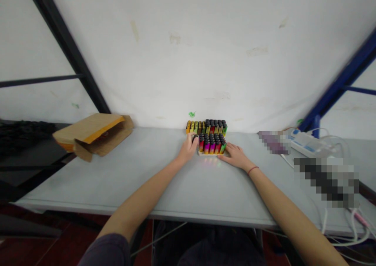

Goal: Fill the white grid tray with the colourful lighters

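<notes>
Dark sleeve [105, 252] at lower left, bare forearms reaching forward over the near edge of the grey worktop [132, 176]. Left hand [186, 150] at the left end of the front block of disposable lighters [210, 143]: fingers [191, 140] curled, against the end lighters; grip or mere contact not determinable. Right hand [236, 157] flat on the worktop, with a thin red cord bracelet [253, 170] at the wrist: fingers [228, 147] extended and slightly spread, tips at the block's right end, no grip visible. Front block upright in tight rows, black tops up, on a pale tray [209, 153], between both hands. Second block of upright lighters [206, 127] directly behind, at the worktop's far edge, yellow to green bodies. Further left, a kraft cardboard mailer [94, 134] with orange edging, flap open. Further right, two pixelated objects [326, 181], a white power strip [308, 143] and tangled white cables [351, 234]. Beyond, a white wall [190, 54] with scuffs, between a black metal strut [67, 42] and a blue metal strut [343, 78].
</notes>
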A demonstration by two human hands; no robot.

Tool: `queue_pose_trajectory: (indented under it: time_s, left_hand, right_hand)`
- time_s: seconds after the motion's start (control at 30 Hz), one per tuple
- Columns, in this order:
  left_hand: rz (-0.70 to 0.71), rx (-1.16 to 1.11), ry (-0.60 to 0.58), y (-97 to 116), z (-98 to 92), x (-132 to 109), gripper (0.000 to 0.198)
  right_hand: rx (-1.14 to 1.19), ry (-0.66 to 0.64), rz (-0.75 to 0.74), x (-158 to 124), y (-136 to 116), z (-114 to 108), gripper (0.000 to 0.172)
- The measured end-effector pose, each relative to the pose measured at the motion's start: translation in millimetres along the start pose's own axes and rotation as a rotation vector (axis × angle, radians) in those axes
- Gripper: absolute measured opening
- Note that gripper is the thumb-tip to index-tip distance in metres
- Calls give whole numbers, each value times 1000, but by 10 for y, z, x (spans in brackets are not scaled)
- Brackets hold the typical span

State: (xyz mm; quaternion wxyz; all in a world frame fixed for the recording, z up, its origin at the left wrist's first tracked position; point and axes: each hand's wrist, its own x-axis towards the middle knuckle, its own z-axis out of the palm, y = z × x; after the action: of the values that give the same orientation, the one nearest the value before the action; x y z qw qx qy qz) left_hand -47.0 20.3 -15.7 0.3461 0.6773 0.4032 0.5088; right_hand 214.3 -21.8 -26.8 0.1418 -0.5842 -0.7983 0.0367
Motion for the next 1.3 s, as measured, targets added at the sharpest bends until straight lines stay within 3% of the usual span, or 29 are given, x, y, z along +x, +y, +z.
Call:
queue_pose_trajectory:
  time_s: [0.1, 0.2, 0.53, 0.87, 1.1, 1.3]
  left_hand:
    - [309, 189, -19, 12, -26, -4, 33]
    - [458, 279, -38, 32, -62, 7, 37]
    - [375, 309, -119, -44, -95, 17, 32]
    - [376, 363, -182, 9, -122, 12, 30]
    - [447, 364, -151, 0, -155, 24, 27]
    - [526, 408, -216, 2, -161, 27, 26]
  right_hand:
    - [3, 7, 0, 4, 1, 4, 54]
    - [0, 6, -5, 7, 4, 10, 56]
    - [14, 13, -9, 6, 1, 13, 58]
    - [10, 16, -9, 9, 4, 14, 57]
    - [5, 11, -2, 4, -2, 9, 57]
    - [5, 20, -13, 4, -9, 9, 54]
